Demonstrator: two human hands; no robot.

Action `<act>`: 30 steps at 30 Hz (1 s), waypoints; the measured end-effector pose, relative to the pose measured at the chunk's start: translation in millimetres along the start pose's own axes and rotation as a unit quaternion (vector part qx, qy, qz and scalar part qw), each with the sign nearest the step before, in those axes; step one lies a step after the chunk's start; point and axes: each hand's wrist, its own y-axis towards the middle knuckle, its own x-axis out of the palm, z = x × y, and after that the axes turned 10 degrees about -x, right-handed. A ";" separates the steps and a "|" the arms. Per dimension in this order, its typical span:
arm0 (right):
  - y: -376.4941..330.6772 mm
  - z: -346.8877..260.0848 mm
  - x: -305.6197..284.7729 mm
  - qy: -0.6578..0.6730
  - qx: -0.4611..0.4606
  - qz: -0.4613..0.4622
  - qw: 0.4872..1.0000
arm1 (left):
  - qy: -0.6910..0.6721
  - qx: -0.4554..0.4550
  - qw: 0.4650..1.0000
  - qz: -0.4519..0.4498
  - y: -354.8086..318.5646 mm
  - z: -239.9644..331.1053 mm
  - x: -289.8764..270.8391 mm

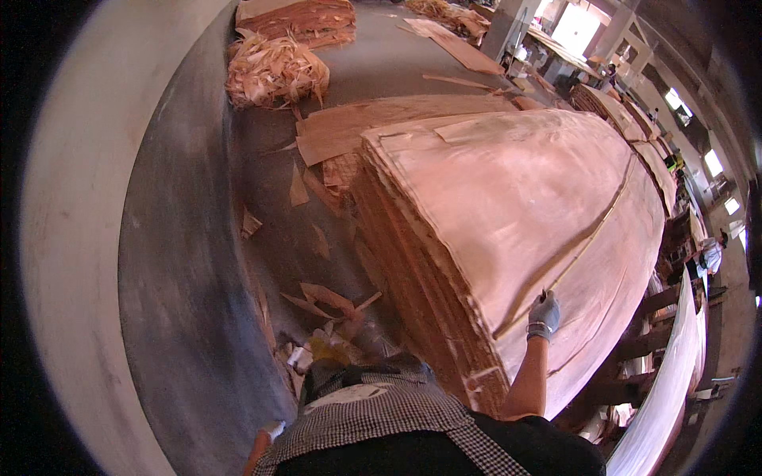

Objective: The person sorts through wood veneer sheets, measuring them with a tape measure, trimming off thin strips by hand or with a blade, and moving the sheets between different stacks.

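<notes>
My right hand (544,316), in a grey-blue glove, is closed around a long thin stick (588,240) that looks like bamboo. The stick slants over a tall stack of wood veneer sheets (508,182), running from near its close edge toward the far right. Pale, reddish and slightly wavy, the top sheet spreads out beyond my hand. My left hand (275,429), also gloved, hangs low at my left side. Only a small part of it shows past my apron, and its fingers are hidden.
A grey wall (190,278) curves along my left. Veneer scraps (329,301) litter the floor between it and the stack. Farther back lie a heap of torn veneer (276,71) and another stack (305,22). Another person (712,254) stands at the far right.
</notes>
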 end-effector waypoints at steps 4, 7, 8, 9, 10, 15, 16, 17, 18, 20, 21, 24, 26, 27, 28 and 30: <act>23.9 -107.9 3.9 0.118 -0.129 0.014 0.984 | -0.059 -0.126 0.990 0.015 87.6 27.4 -218.7; 38.6 -221.9 14.3 0.140 -0.162 -0.056 0.975 | -0.174 -0.051 0.982 0.054 111.5 54.5 -395.9; 46.8 -252.3 19.3 0.131 -0.162 -0.066 0.976 | -0.134 -0.033 0.981 0.136 126.6 66.6 -445.4; 51.2 -268.2 33.3 0.154 -0.158 -0.036 0.975 | -0.152 0.023 0.973 0.172 141.5 85.2 -498.2; 58.0 -280.5 48.9 0.134 -0.162 -0.014 0.978 | -0.172 0.075 0.961 0.204 155.0 104.9 -541.3; 113.7 -376.1 105.7 0.110 -0.140 -0.035 0.983 | -0.198 0.172 0.941 0.215 243.2 153.2 -675.1; 134.4 -398.9 118.1 0.105 -0.144 -0.024 0.984 | -0.172 0.179 0.949 0.196 260.1 153.6 -693.2; 151.3 -425.7 130.0 0.111 -0.138 -0.029 0.984 | -0.147 0.184 0.956 0.176 274.9 151.4 -709.4; 170.0 -454.6 137.4 0.136 -0.155 -0.039 0.978 | -0.125 0.157 0.971 0.131 282.8 149.7 -722.0; 209.1 -523.4 148.8 0.192 -0.188 -0.068 0.961 | -0.117 0.137 0.976 0.125 295.8 135.0 -741.5; 225.5 -556.6 156.2 0.233 -0.229 -0.072 0.942 | -0.139 0.123 0.976 0.117 307.0 130.6 -761.3; 276.2 -662.9 195.9 0.229 -0.285 -0.181 0.913 | -0.201 0.081 0.970 0.108 335.2 128.1 -805.9; 303.3 -733.4 226.9 0.290 -0.294 -0.241 0.878 | -0.218 0.059 0.962 0.152 356.1 125.7 -848.2; 312.5 -760.6 250.3 0.356 -0.304 -0.249 0.848 | -0.229 0.056 0.959 0.158 362.4 124.9 -865.9; 319.4 -788.9 279.3 0.395 -0.271 -0.266 0.836 | -0.225 0.063 0.963 0.137 383.6 117.2 -879.7; 329.9 -842.2 338.6 0.466 -0.202 -0.300 0.807 | -0.221 0.076 0.968 0.089 429.3 102.8 -903.3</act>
